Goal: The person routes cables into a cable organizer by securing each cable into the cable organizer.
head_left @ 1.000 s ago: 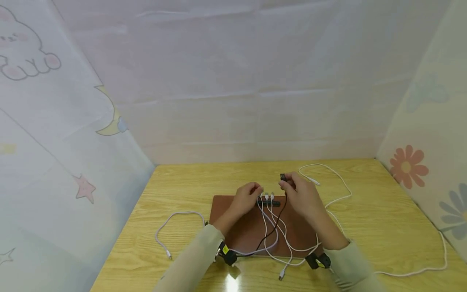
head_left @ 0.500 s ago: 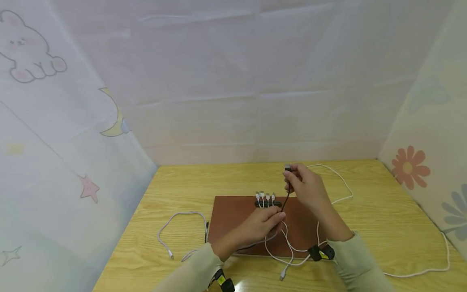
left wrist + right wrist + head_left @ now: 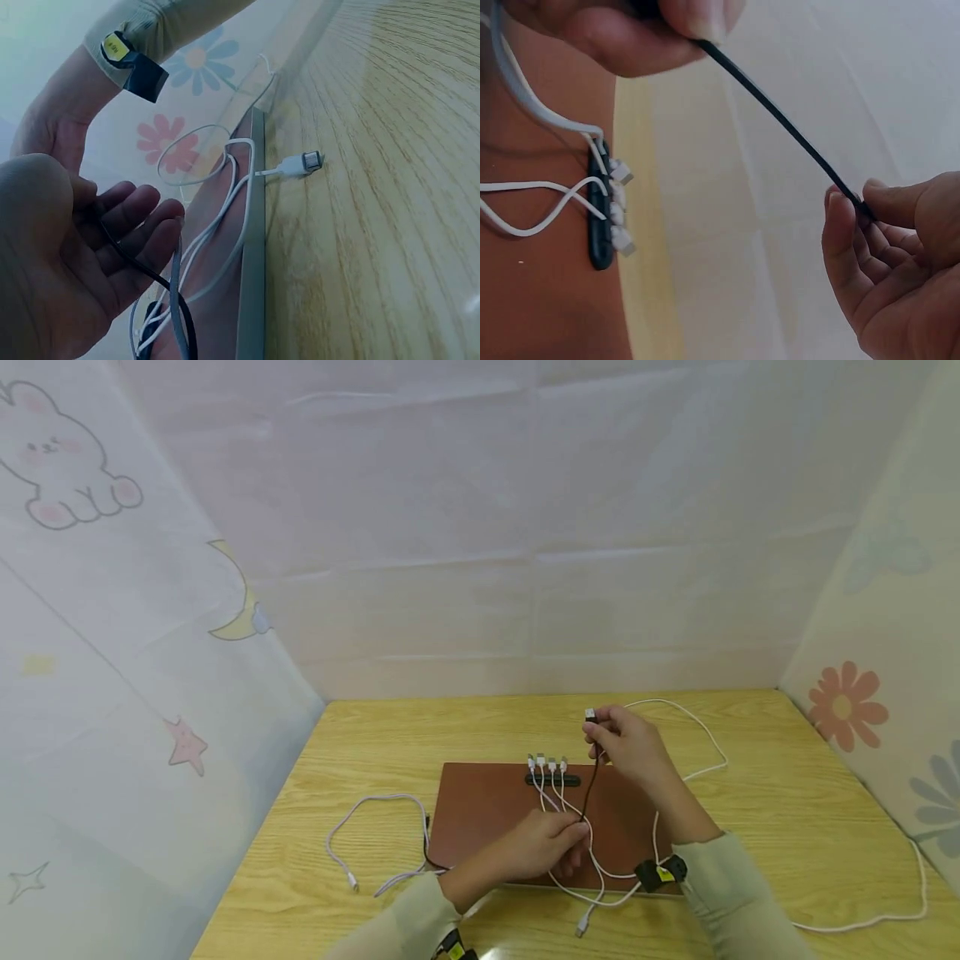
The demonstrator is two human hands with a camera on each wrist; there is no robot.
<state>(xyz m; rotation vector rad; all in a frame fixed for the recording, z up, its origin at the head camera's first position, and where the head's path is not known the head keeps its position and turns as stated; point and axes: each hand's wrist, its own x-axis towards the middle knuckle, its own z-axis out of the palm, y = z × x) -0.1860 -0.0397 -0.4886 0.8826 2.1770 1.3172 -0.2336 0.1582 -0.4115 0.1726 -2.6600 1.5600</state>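
My right hand (image 3: 633, 747) pinches a black USB cable just below its plug (image 3: 590, 715), which points up above the far edge of a brown board (image 3: 480, 793). Lower down, over the board's front part, my left hand (image 3: 536, 845) pinches the same black cable (image 3: 780, 120) between thumb and fingers. The stretch between the hands is nearly straight. On the board's far side sits a black cable holder (image 3: 598, 244) with several white USB plugs standing in its slots. A grey cable (image 3: 175, 292) runs beside the left fingers.
A white cable (image 3: 708, 770) loops off the board's right side. A pale lilac cable (image 3: 360, 800) curls on the wooden table (image 3: 300, 827) at left. A white plug (image 3: 582, 927) lies before the board's front edge. Printed cloth walls (image 3: 420, 610) surround the table.
My left hand has left the cable holder, taken hold of the black cable and moved down along it. My right hand has moved slightly right with the plug.
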